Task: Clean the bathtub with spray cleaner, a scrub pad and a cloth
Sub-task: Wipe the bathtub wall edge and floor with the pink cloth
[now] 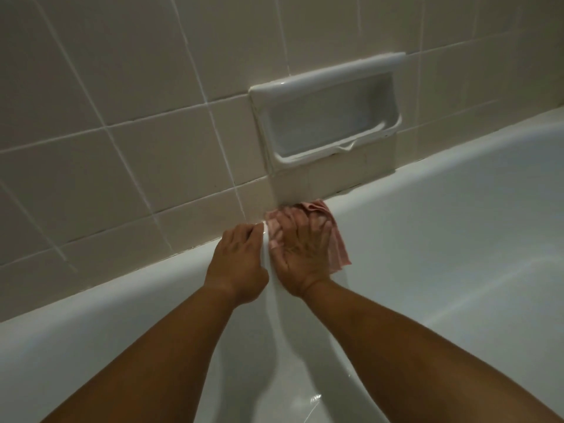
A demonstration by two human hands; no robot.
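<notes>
Fingers of right hand spread, pressing cloth onto bathtub rim.

Bare forearms, left hand, right hand

1. We are seeing the cloth showing a plain dusty pink.
2. We are seeing the bathtub gleaming in glossy white, with paler streaks of light running across it.
3. We are seeing the wall tiles showing a cream beige, forming a square grid.
4. We are seeing the grout lines crossing that grid in white.
5. We are seeing the soap dish shining white, shading to grey inside.
6. We are seeing the seam under the tiles running as a thin dark line.
</notes>
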